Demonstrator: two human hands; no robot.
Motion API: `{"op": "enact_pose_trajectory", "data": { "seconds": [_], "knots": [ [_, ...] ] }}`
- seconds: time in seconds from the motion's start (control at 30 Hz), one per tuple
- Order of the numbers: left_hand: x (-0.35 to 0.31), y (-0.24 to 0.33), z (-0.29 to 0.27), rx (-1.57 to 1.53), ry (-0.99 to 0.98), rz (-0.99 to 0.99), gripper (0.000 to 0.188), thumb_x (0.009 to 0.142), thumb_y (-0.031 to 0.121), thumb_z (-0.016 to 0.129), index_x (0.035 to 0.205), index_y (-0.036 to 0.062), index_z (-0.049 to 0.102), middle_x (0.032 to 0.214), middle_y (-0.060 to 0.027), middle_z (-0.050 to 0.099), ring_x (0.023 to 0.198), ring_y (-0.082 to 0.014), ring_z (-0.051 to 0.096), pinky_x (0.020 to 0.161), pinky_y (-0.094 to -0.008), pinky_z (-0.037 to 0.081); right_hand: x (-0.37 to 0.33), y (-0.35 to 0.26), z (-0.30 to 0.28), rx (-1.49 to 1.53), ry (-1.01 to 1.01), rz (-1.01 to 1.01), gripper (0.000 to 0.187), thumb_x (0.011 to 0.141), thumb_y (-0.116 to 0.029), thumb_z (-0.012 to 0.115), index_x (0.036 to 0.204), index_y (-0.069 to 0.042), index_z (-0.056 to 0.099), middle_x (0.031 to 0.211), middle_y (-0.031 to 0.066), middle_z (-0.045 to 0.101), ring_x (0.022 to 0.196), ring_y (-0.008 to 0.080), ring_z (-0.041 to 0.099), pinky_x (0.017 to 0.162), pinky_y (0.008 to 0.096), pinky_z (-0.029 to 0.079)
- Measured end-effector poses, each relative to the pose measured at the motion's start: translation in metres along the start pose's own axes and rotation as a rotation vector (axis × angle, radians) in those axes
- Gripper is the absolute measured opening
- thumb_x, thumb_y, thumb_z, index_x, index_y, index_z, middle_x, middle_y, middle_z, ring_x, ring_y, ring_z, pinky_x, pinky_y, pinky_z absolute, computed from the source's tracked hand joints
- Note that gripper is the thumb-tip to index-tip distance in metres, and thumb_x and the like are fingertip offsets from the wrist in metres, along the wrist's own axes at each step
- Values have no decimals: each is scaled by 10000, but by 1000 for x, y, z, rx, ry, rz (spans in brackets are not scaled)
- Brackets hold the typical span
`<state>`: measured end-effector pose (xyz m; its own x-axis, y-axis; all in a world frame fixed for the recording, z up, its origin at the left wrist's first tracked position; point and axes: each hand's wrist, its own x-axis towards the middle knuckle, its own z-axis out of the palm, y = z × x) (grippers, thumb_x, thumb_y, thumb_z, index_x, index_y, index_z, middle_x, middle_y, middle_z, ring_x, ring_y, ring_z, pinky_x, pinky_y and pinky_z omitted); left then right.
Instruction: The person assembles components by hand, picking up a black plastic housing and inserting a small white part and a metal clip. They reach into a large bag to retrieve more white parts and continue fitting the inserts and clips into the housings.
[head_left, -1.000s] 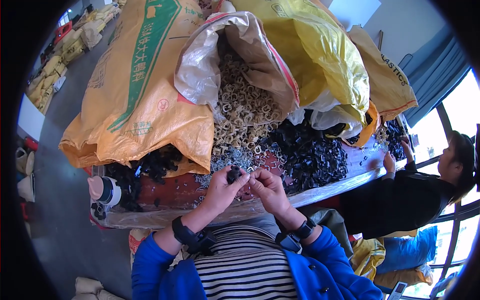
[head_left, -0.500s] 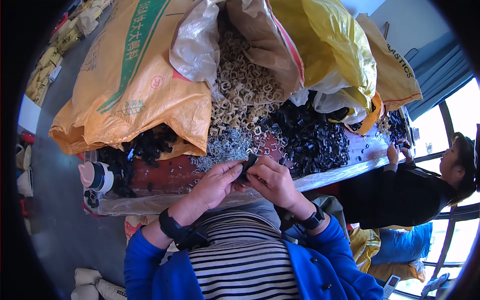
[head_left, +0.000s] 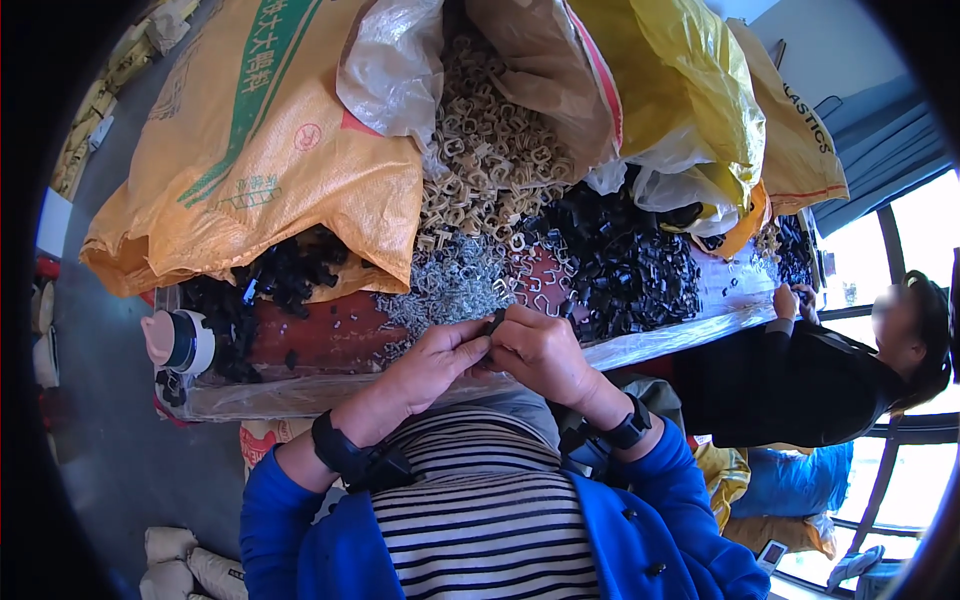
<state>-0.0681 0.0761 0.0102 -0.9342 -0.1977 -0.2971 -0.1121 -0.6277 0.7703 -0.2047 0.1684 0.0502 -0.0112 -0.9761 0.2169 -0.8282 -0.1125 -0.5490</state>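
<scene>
Just past the near table edge, my left hand [head_left: 435,362] and my right hand [head_left: 545,350] meet with their fingers closed. Between the fingertips they pinch a small black plastic piece [head_left: 496,318]; most of it is hidden by the fingers. Beyond the hands lies a heap of small silvery metal clips [head_left: 450,285], with a few loose U-shaped metal pieces. Behind it, beige plastic clips [head_left: 490,165] spill from an open sack. Black plastic parts [head_left: 635,275] form a pile to the right.
An orange woven sack [head_left: 330,190] with black parts [head_left: 290,275] at its mouth covers the left. A cup with a pink lid [head_left: 180,342] stands at the table's left end. Yellow plastic bags [head_left: 690,70] rise at the back right. Another person [head_left: 780,380] works at the far right.
My fingers have closed further over the black piece, so less of it shows. My right hand has turned slightly, and the view has shifted a little.
</scene>
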Motion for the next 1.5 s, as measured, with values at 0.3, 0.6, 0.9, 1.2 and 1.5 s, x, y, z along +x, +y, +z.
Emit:
{"op": "enact_pose_trajectory", "data": {
  "seconds": [0.3, 0.6, 0.9, 1.2, 1.5],
  "knots": [
    [-2, 7, -21, -252, 107, -29, 222, 845, 139, 446, 1032, 20, 458, 936, -92, 548, 824, -155, 545, 698, -241, 446, 11, 49, 6, 265, 123, 171, 72, 671, -71, 579, 724, -35, 546, 684, 91, 493, 600, 259, 532, 515, 312, 431],
    [2, 6, -27, -327, 158, -3, 156, 839, 135, 456, 961, 41, 478, 945, -110, 551, 820, -165, 547, 696, -246, 454, 16, 105, 25, -315, 44, 295, 168, 710, -141, 538, 847, -56, 490, 859, 115, 485, 668, 313, 539, 557, 383, 452],
    [-4, 10, -23, -309, 182, 25, 148, 840, 131, 452, 956, 42, 479, 951, -111, 553, 815, -157, 548, 685, -236, 457, 13, 109, 28, -201, 228, 223, 125, 699, -116, 576, 764, -45, 495, 696, 88, 511, 575, 265, 533, 511, 351, 434],
    [5, 9, -11, -310, 173, 122, 167, 836, 118, 457, 985, 42, 466, 979, -111, 543, 894, -167, 528, 762, -261, 431, 8, 57, 26, 894, 439, 545, 168, 745, -145, 619, 675, -37, 511, 591, -3, 533, 497, 34, 428, 466, 181, 367],
    [9, 4, -10, -403, 75, 258, 212, 827, 100, 463, 1028, 31, 452, 1002, -95, 527, 939, -182, 512, 821, -317, 409, 14, 18, 33, 1172, 427, 487, 110, 783, -114, 563, 737, -41, 497, 615, -10, 507, 502, 32, 403, 450, 161, 323]
  ]
}}
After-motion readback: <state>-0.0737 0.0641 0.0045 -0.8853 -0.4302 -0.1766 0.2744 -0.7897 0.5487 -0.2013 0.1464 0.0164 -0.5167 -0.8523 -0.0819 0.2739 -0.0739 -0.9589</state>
